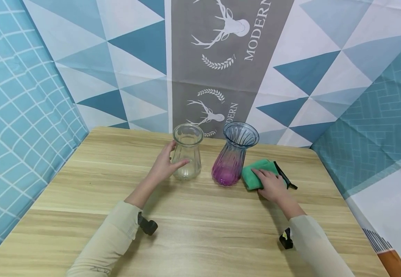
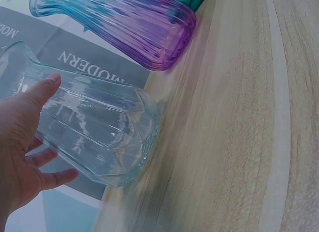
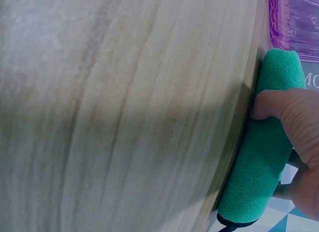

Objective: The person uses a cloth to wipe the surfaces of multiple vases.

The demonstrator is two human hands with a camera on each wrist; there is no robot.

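Vase (image 1: 228,163), tinted, separates clear vase (image 1: 191,166) from cloth (image 1: 250,179).

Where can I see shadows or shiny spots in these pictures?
Head view: a pale sheen on the table, with soft shadows beside the sleeves; left wrist view: white glints on the clear vase; right wrist view: a broad, soft-edged shadow across the wood.

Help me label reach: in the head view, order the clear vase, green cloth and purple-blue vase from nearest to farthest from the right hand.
1. Green cloth, under the right hand.
2. Purple-blue vase, left of the cloth.
3. Clear vase, farthest left of the three.
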